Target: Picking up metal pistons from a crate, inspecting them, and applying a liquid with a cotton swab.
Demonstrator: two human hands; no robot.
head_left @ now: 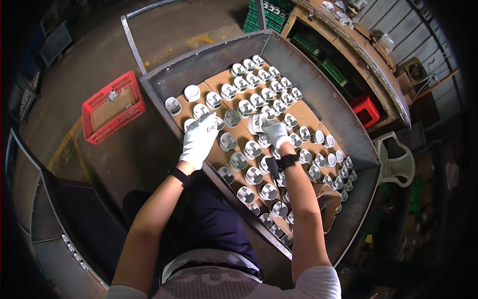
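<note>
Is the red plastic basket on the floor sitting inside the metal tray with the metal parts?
No: the red basket sits on the floor to the left, outside the metal tray.

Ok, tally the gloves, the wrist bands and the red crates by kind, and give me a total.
White gloves: 2, on the left hand and on the right hand, which grips a piston
Black wrist bands: 2
Red plastic crates: 2
Total: 6
</note>
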